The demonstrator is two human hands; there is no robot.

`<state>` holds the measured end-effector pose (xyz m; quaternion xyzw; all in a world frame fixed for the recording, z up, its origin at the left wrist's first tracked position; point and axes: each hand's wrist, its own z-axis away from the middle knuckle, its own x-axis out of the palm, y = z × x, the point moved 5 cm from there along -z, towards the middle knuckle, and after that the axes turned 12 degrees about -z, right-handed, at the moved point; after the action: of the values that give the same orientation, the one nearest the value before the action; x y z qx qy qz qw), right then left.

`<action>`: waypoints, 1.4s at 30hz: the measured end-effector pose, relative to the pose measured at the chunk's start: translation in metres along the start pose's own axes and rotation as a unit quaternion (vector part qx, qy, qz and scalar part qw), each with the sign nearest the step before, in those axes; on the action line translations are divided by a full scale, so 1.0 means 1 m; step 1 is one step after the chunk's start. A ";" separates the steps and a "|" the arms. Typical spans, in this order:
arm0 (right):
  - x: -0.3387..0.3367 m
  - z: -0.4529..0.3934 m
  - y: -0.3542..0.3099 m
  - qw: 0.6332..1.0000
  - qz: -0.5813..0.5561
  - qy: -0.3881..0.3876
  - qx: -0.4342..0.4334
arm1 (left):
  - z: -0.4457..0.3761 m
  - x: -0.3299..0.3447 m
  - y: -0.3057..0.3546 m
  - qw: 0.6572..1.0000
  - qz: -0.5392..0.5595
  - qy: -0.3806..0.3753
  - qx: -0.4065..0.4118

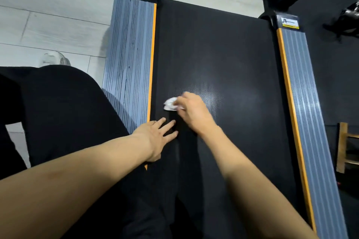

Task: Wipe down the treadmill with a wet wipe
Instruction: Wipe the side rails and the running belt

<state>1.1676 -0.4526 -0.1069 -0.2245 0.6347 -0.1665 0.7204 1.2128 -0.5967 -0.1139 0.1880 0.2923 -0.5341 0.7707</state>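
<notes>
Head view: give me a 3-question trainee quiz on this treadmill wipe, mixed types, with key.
1. True or false: the right hand holds the wet wipe against the black belt.
2. Multiple choice: where is the left hand? A) gripping the right side rail B) flat, fingers spread, at the belt's left edge C) holding a second wipe
3. Fill in: the stripe along the inner edge of the left side rail is ____.

Key: 1 true; 2 B; 3 orange.
</notes>
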 end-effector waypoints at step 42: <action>0.008 -0.068 -0.018 0.988 0.022 0.112 0.104 | -0.022 -0.010 -0.010 0.997 -0.003 0.021 -0.067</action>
<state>1.1022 -0.4799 -0.1104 -0.1148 0.6957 -0.2399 0.6673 1.1953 -0.5801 -0.1235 0.1459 0.3445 -0.5117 0.7735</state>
